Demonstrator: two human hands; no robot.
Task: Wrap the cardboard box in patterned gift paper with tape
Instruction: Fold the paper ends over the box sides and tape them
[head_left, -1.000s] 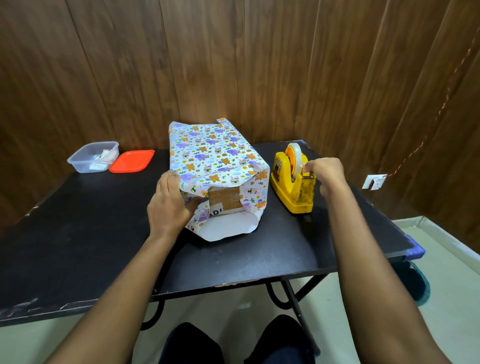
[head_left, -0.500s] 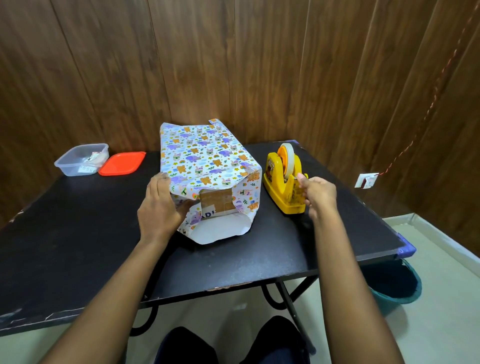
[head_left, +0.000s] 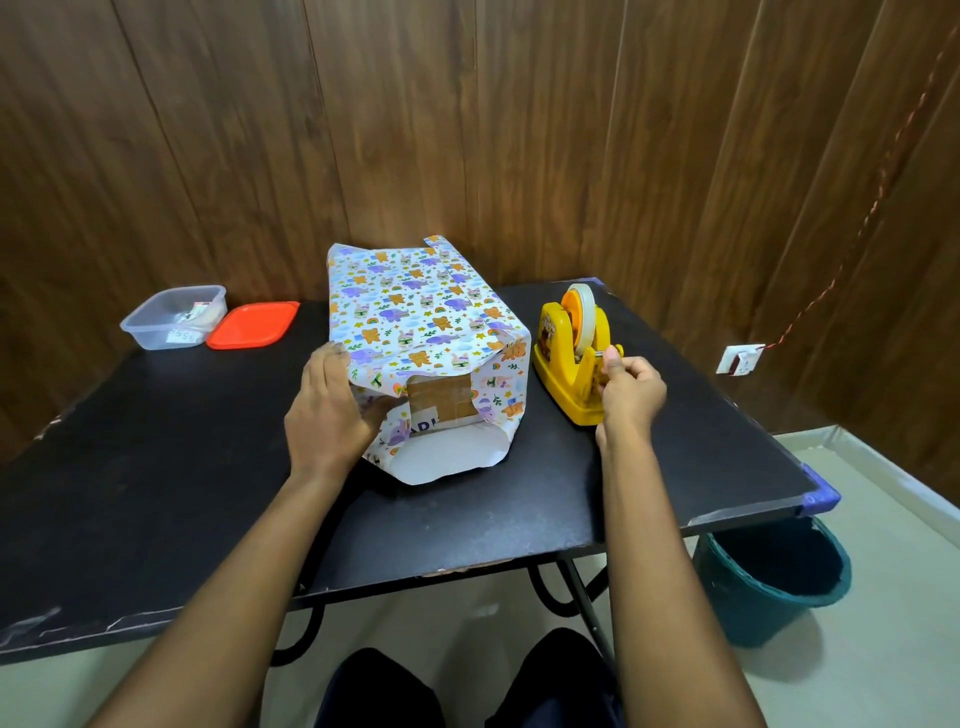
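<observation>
Hands work apart, one on each side of the parcel. The left hand (head_left: 327, 410) lies flat along the box's left side, fingers straight and pointing away, thumb pushing a folded side flap in against the near end. The right hand (head_left: 631, 392) is curled, thumb and forefinger pinched together at the cutter end of the tape dispenser (head_left: 558, 364), where the tape (head_left: 586, 317) comes off its roll. The clear strip itself is too thin to make out.

The cardboard box (head_left: 441, 397) sits mid-desk, its long axis running away from the person and a little leftward, its near end facing them. Gift paper (head_left: 415, 317), white and printed with small bears, elephants and rainbows, covers the top and sides. The near end is unclosed: a rectangle of matte brown cardboard shows, with part of a white label. The bottom flap lies on the desk (head_left: 156, 467) plain side up, rounded edge nearest. At the far end loose paper corners stick up.

The dispenser is chunky yellow moulded plastic, just right of the box. The desk is matte black with chipped edges. At its far left stands a clear square tub (head_left: 174, 317), with an orange lid (head_left: 254, 325) just beside it.
</observation>
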